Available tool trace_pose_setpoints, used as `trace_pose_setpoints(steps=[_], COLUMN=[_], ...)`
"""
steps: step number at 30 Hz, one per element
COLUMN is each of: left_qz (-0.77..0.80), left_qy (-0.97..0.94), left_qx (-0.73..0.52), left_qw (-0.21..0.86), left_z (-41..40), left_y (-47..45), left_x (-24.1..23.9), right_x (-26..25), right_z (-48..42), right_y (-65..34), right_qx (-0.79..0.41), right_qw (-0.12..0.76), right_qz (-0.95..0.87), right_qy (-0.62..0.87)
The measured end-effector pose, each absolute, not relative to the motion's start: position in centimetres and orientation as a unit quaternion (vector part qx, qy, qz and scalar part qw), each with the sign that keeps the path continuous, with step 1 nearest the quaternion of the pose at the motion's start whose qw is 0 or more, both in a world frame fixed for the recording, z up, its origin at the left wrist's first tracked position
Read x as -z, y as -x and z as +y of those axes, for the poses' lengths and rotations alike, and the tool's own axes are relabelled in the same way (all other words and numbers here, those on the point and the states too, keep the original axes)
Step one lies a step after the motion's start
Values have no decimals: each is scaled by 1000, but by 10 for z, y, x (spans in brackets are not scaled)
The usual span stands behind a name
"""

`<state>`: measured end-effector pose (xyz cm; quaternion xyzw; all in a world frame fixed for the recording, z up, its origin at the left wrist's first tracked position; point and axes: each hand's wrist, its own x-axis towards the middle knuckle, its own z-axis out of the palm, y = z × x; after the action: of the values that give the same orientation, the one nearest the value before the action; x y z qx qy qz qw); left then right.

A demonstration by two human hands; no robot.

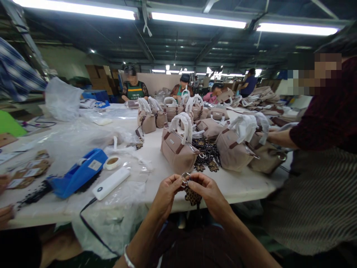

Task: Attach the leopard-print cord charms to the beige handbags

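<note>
Both my hands meet just in front of the table edge. My left hand (166, 193) and my right hand (208, 192) pinch a small metal key ring (185, 176) between fingertips. A leopard-print charm (192, 196) dangles from the ring between my hands. Right behind them stands a beige handbag (178, 150) with its handles wrapped in white paper. A dark pile of more charms (208, 153) lies on the table beside that bag.
Several more beige handbags (234, 150) stand across the white table (245, 184). A blue tape dispenser (79, 173), a tape roll (112, 162) and a white power bank (111, 183) lie at left. A person in a dark sleeve (320, 126) handles bags at right; other workers sit far back.
</note>
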<state>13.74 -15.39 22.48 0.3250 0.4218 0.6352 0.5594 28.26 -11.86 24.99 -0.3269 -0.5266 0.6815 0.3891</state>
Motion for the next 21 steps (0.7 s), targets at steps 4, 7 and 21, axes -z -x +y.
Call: trace_pose_setpoints(steps=[4, 7, 21], left_qz=[423, 425, 460], left_qy=[-346, -356, -470], left_qx=[-627, -625, -567], left_qw=[555, 549, 496], left_z=[-154, -155, -157], left_y=[-135, -134, -121], left_x=[-224, -226, -240], right_x=[-253, -254, -246], right_z=[-119, -119, -123], right_y=[-283, -282, -279], right_qx=[-685, -683, -700], right_qw=[390, 393, 375], right_qz=[-518, -515, -520], right_qy=[333, 337, 313])
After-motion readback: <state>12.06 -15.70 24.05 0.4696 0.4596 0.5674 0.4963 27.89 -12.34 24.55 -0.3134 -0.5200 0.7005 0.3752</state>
